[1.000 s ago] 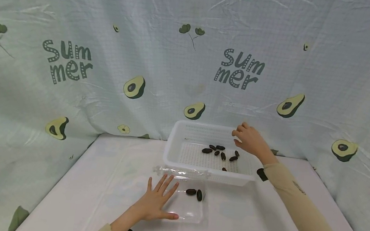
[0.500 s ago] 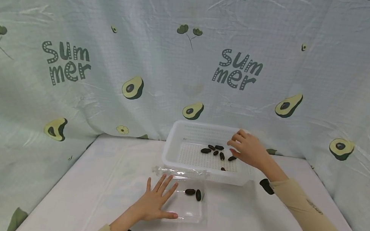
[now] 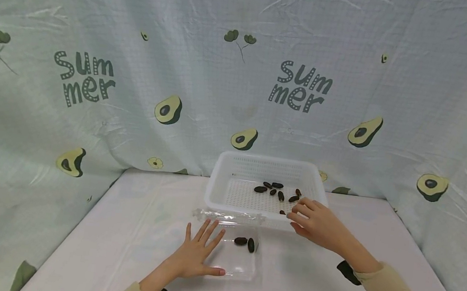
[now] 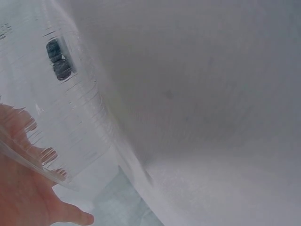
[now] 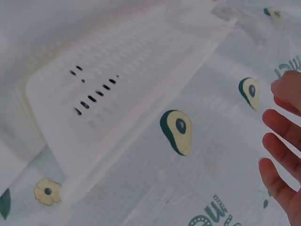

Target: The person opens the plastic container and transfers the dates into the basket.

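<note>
My left hand (image 3: 192, 257) spreads its fingers flat over the left side of a clear plastic clamshell box (image 3: 239, 267). Inside lie two dark brown oval pieces that look like dates (image 3: 241, 241). In the left wrist view, that hand (image 4: 28, 174) overlaps the clear plastic, and dark pieces (image 4: 59, 59) show farther up. My right hand (image 3: 317, 224) hovers at the front right corner of a white perforated basket (image 3: 214, 182), fingers loosely bent. Several more of the dark pieces (image 3: 260, 189) lie in the basket. In the right wrist view, the hand (image 5: 284, 141) has its fingers apart, nothing between them.
The box's raised lid (image 3: 231, 218) leans by the basket's front wall. A white cloth (image 3: 156, 213) covers the table. Behind the basket hangs a pale curtain (image 3: 208, 66) printed with avocados and lettering.
My right hand has come from the basket's back right side, down and toward me, to its front right corner. The left hand, the box and the dark pieces look unmoved.
</note>
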The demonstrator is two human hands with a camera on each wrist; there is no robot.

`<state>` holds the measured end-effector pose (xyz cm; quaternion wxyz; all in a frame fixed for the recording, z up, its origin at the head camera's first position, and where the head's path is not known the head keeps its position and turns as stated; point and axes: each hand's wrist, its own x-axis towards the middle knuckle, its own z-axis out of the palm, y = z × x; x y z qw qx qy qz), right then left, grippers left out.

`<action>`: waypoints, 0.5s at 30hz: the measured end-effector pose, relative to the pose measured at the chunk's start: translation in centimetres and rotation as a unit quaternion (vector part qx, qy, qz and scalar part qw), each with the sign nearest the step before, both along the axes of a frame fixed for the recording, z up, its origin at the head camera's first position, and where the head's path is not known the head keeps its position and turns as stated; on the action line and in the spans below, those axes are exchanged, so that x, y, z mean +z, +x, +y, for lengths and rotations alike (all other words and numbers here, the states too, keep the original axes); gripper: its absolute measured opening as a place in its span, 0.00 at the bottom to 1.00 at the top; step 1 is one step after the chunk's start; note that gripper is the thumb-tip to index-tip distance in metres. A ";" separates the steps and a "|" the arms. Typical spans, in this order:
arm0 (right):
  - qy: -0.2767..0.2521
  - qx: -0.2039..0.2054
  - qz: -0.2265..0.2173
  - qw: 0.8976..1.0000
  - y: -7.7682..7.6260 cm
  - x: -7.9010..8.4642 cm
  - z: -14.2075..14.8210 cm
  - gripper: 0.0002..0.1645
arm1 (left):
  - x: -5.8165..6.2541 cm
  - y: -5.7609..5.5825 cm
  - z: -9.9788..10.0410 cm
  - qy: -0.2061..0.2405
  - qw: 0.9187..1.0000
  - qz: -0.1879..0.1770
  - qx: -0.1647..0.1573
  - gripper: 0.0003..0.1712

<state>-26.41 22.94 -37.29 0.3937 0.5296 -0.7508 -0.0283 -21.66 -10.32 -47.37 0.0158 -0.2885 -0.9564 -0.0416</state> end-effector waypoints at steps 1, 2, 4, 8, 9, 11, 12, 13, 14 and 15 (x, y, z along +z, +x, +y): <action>-0.003 0.006 -0.001 1.000 0.4 -0.3 -0.1 0.25 | 0.0 0.0 0.0 0.000 1.000 0.000 0.000 0.55; -0.004 0.011 -0.001 1.000 0.7 -0.6 -0.3 0.24 | 0.1 0.0 0.0 -0.002 1.000 0.000 0.002 0.55; -0.006 0.025 -0.008 1.000 1.3 -1.2 -0.7 0.23 | 0.1 0.0 0.0 -0.006 1.000 -0.001 0.005 0.55; 0.008 0.032 -0.026 0.999 2.1 -2.6 -1.7 0.18 | 0.2 0.0 0.0 -0.010 1.000 -0.005 0.010 0.56; 0.015 0.030 -0.031 0.999 2.2 -3.0 -2.0 0.15 | 0.2 0.0 0.1 -0.010 1.000 -0.005 0.010 0.56; 0.034 0.018 -0.034 0.999 2.4 -3.7 -2.7 0.08 | 0.2 0.0 0.1 -0.008 1.000 -0.004 0.009 0.56; 0.045 0.010 -0.035 0.998 2.5 -4.0 -3.1 0.05 | 0.2 0.0 0.1 -0.007 1.000 -0.003 0.009 0.56; 0.056 0.002 -0.036 0.998 2.6 -4.3 -3.5 0.06 | 0.2 0.0 0.1 -0.007 1.000 -0.003 0.009 0.56; 0.068 -0.007 -0.038 0.997 2.6 -4.6 -3.9 0.10 | 0.2 0.0 0.1 -0.008 1.000 0.000 0.009 0.56; 0.079 -0.017 -0.040 0.996 2.7 -5.0 -4.3 0.12 | 0.2 0.0 0.2 -0.009 1.000 0.001 0.008 0.56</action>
